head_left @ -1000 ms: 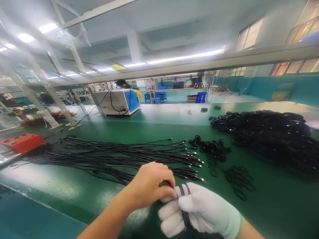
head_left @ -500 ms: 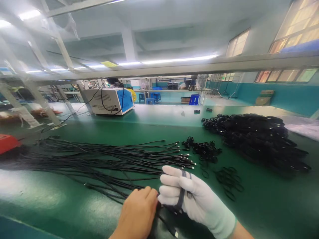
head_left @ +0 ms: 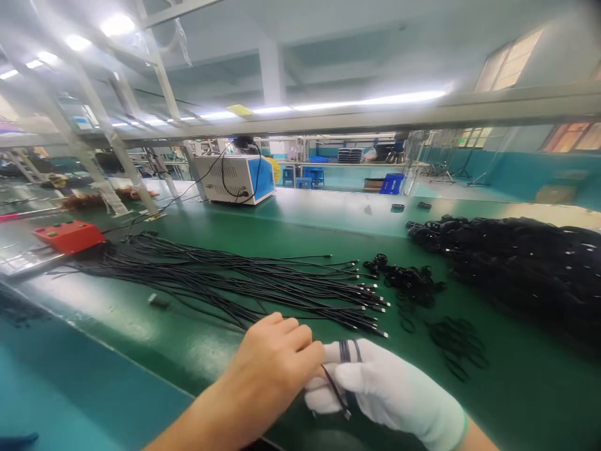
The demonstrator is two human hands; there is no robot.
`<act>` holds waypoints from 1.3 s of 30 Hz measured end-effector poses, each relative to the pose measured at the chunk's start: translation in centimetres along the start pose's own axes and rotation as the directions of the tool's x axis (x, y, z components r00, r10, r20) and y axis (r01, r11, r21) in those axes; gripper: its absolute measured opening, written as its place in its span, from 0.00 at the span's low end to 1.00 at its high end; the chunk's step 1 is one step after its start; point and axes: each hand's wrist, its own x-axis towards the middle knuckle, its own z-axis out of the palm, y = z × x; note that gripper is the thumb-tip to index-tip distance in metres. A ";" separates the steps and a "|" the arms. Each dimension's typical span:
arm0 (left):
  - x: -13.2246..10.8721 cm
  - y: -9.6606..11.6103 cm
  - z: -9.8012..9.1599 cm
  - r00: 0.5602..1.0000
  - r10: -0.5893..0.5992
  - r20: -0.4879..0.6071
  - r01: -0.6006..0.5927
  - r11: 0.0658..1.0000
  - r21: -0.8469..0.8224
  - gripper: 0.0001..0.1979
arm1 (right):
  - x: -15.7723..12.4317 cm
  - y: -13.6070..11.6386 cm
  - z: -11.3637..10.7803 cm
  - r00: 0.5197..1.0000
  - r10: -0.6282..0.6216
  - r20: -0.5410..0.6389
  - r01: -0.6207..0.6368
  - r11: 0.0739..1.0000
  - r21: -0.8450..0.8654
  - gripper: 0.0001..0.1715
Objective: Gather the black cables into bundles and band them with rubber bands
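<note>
My left hand [head_left: 282,351], bare, is closed with its fingertips meeting my right hand. My right hand [head_left: 375,388] wears a white glove; its thumb is bent over the fingers. A black cable [head_left: 335,391] runs between the two hands, its metal-tipped plug hanging below my right thumb. Dark bands [head_left: 345,351] circle the gloved index finger. Beyond my hands, a long bundle of black cables [head_left: 225,275] lies on the green tabletop [head_left: 300,225], plugs pointing right. What sits inside my left fingers is mostly hidden.
Small black loops [head_left: 408,282] lie right of the plugs, with thin loose loops [head_left: 457,344] nearer me. A large heap of coiled black cables [head_left: 516,263] stands at right. At left are a red box [head_left: 69,237] and a white-and-blue machine [head_left: 239,178]. A metal rail [head_left: 328,122] crosses above.
My left hand has come up and right to meet the gloved hand, whose fingers are now more curled. The cable's plug end now hangs against the glove. The view has swung left.
</note>
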 end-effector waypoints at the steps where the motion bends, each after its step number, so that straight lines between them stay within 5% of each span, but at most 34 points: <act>1: 0.1 -0.5 -0.5 0.999 -0.008 0.035 0.009 0.999 -0.043 0.10 | 0.1 0.3 0.1 0.998 0.031 0.063 -0.032 0.999 0.010 0.16; 5: 0.4 -1.6 0.1 0.977 -0.117 0.178 0.185 0.882 -0.434 0.06 | 0.8 2.0 -0.1 0.963 0.145 0.228 -0.188 0.965 0.183 0.20; 9: 0.6 -1.4 3.2 0.925 -0.257 0.279 0.371 0.464 -0.804 0.06 | 1.1 2.6 -0.3 0.960 0.160 0.231 -0.232 0.914 0.333 0.20; 11: 0.6 -1.3 4.4 0.899 -0.313 0.306 0.410 0.357 -0.839 0.10 | 1.3 2.2 -0.2 0.981 0.079 0.178 -0.140 0.923 0.359 0.21; 17: 0.0 -1.0 4.9 0.809 -0.485 0.333 0.587 0.705 -0.399 0.14 | 1.4 -0.2 -0.3 0.955 -0.288 -0.072 0.294 0.889 0.350 0.15; 21: 0.0 1.3 4.8 0.750 -0.558 0.356 0.628 0.769 -0.120 0.14 | 1.2 -1.0 -1.6 0.918 -0.328 -0.223 0.382 0.885 0.267 0.14; 24: 0.3 3.5 5.0 0.790 -0.534 0.301 0.562 0.827 -0.008 0.11 | 1.1 -1.0 -2.1 0.892 -0.316 -0.325 0.377 0.914 0.147 0.15; 28: 0.2 4.7 5.5 0.918 -0.393 0.049 0.395 0.917 -0.062 0.10 | 0.9 -0.8 -1.8 0.882 -0.308 -0.358 0.348 0.936 0.052 0.20; 32: 0.0 3.5 4.9 0.975 -0.149 -0.166 0.153 0.988 0.011 0.10 | 0.8 -0.1 -1.6 0.886 -0.249 -0.392 0.274 0.962 0.010 0.23; 36: 1.0 0.8 2.1 0.976 0.192 -0.105 -0.182 0.978 0.101 0.10 | 1.6 0.8 -1.4 0.941 -0.212 -0.264 0.210 0.977 -0.038 0.14; 39: 1.9 -1.0 0.1 0.956 0.292 -0.017 -0.291 0.956 0.047 0.13 | 2.1 1.1 -1.1 0.972 -0.194 -0.133 0.194 0.981 -0.013 0.09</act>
